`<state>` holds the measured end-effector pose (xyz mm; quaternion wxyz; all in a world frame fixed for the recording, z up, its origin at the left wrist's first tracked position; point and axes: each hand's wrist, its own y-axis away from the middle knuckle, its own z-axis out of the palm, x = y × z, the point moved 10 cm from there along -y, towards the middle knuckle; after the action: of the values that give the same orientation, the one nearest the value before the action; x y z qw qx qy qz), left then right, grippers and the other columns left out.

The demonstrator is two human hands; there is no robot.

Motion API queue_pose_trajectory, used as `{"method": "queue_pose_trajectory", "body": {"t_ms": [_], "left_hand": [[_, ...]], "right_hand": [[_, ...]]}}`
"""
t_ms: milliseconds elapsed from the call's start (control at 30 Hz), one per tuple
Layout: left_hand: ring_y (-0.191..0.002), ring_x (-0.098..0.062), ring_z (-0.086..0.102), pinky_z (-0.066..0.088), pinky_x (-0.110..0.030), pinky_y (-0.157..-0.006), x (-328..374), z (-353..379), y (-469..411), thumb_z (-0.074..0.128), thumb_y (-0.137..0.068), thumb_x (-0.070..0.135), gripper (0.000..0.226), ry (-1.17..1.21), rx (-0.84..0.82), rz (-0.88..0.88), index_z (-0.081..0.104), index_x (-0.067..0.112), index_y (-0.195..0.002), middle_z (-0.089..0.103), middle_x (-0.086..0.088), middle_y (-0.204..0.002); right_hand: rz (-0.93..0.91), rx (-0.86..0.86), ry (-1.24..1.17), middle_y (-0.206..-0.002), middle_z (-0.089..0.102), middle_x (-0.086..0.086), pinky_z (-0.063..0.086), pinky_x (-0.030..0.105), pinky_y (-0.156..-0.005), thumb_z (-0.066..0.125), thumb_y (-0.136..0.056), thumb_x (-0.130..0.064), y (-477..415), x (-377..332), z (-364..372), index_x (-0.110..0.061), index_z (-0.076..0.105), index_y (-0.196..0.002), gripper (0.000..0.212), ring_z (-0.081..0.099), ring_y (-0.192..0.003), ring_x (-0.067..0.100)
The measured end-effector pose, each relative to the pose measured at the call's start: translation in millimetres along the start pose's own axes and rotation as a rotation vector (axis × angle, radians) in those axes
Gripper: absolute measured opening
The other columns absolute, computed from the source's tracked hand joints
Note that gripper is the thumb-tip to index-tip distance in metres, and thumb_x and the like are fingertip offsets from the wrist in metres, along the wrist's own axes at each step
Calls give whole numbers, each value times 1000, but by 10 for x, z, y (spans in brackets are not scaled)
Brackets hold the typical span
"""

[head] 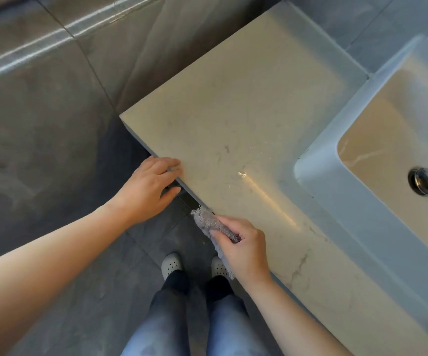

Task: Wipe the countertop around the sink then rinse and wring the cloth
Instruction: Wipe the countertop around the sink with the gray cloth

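Our right hand [241,249] pinches the grey cloth [207,222] at the front edge of the countertop [233,111], with the cloth hanging over it. Our left hand [147,188] lies relaxed, its fingers on that edge near the corner. Bare stone runs across to the sink [320,173].

Glossy grey marbled tiles [53,98]; darker tiled floor [153,232] underfoot.

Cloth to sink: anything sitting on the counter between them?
Nothing: the head view shows bare countertop between the cloth, gripped by the right hand, and the sink, only a glare streak.
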<state>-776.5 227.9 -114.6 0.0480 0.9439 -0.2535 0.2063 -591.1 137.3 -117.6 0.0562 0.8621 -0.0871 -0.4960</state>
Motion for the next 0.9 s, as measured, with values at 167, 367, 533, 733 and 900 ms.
{"method": "queue_pose_trajectory", "body": {"t_ms": [167, 367, 533, 733, 900], "left_hand": [[-109, -26, 58, 43, -34, -94, -5, -299, -97, 59, -90, 17, 27, 132, 103, -129, 66, 8, -114, 64, -6, -118], [-91, -15, 60, 42, -23, -81, -17, -605, -475, 53, -94, 24, 29, 224, 62, -180, 63, 15, -119, 62, 5, -120], [-96, -8, 60, 46, -20, -81, -24, -722, -1149, 53, -94, 25, 23, 273, -33, -165, 65, 21, -113, 64, 9, -110], [-98, -10, 61, 49, -26, -85, -180, -839, -2114, 54, -92, 25, 23, 203, -20, -182, 66, 20, -111, 66, 7, -107], [-106, -14, 57, 44, -26, -89, -482, -790, -2745, 55, -91, 31, 31, 138, -20, -240, 61, 19, -119, 61, 5, -116]], "right_hand": [[121, 249, -233, -94, 71, -18, 54, 23, -81, 74, -80, -9, -284, -221, -512, -22, 71, -108, 31, 67, -89, -1], [12, 366, -166, -97, 72, -11, 54, 20, -82, 73, -81, -11, -924, -676, -1143, -16, 71, -111, 30, 67, -89, -1], [-17, 389, -131, -86, 69, -22, 52, 17, -74, 73, -81, -12, -1595, -893, -1513, -25, 72, -105, 27, 67, -79, -1], [-41, 425, -123, -85, 71, -16, 52, 18, -71, 72, -80, -14, -2562, -1006, -1828, -25, 73, -102, 24, 67, -80, 4], [-33, 416, -93, -83, 71, -16, 50, 16, -69, 72, -80, -13, -3226, -976, -1944, -24, 73, -102, 24, 67, -78, 3]]}}
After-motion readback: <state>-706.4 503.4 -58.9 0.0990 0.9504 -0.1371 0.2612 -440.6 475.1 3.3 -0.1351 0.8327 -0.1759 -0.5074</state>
